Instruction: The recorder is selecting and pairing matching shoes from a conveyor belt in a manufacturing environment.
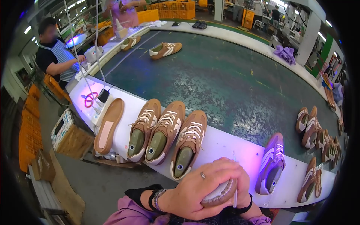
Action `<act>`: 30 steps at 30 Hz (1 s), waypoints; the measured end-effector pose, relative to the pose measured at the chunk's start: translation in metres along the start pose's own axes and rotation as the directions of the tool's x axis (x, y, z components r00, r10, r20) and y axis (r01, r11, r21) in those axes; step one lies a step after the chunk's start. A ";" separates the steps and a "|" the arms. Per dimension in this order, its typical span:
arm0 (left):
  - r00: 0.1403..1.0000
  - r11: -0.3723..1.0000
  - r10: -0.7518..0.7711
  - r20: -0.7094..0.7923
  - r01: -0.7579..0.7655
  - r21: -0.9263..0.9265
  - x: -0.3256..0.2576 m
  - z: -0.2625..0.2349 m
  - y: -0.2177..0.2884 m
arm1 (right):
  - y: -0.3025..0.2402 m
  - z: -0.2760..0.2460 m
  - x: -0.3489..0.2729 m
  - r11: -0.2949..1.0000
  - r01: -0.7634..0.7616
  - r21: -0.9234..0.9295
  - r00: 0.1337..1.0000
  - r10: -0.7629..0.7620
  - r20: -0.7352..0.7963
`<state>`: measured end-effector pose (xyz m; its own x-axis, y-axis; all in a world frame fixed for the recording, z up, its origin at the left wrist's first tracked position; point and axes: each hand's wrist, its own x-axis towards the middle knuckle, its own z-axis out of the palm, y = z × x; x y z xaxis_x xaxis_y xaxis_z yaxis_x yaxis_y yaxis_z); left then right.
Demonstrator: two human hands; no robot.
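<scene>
Close to my body at the lower middle, both hands are closed round a shoe [219, 194]. Only one rounded end shows, with a brown rim and a greyish-white face; the rest is hidden by my fingers. My left hand [200, 185], wearing a ring, wraps it from the left. From the right, my right hand [243, 182] grips it, its fingers partly covered. A thin whitish stick or strip [235, 187] stands by the right fingers; I cannot tell whether it is held. Left of my hands, a brown sneaker [193, 138] with white laces rests on the white ledge.
Two more sneakers [167, 131] [144, 129] and a loose brown sole [108, 125] line the white ledge [221, 146]. Rightward stands a purple-lit sneaker [272, 161]. Beyond lies the green conveyor belt [210, 78] carrying shoes. A person in a striped apron [62, 56] works at the far left.
</scene>
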<state>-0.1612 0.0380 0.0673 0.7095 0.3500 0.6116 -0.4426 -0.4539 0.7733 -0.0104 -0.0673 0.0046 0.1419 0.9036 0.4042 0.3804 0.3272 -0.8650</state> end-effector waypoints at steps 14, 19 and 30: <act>0.999 0.974 -0.036 0.033 0.028 0.226 -0.027 0.004 -0.017 | -0.008 0.000 0.001 0.990 -0.138 -0.035 0.990 0.136 -0.030; 0.997 0.993 0.040 -0.060 -0.033 0.115 -0.019 0.021 -0.048 | 0.029 0.020 0.032 0.983 -0.096 0.153 0.994 0.088 0.058; 0.990 0.998 -0.009 -0.139 0.018 0.063 -0.031 0.028 -0.058 | 0.015 0.046 0.038 0.920 -0.056 0.388 0.998 0.056 0.012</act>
<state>-0.1424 0.0305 -0.0014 0.6306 0.4642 0.6221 -0.3946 -0.4985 0.7719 -0.0410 -0.0159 -0.0067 0.1525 0.9237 0.3514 -0.0124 0.3574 -0.9339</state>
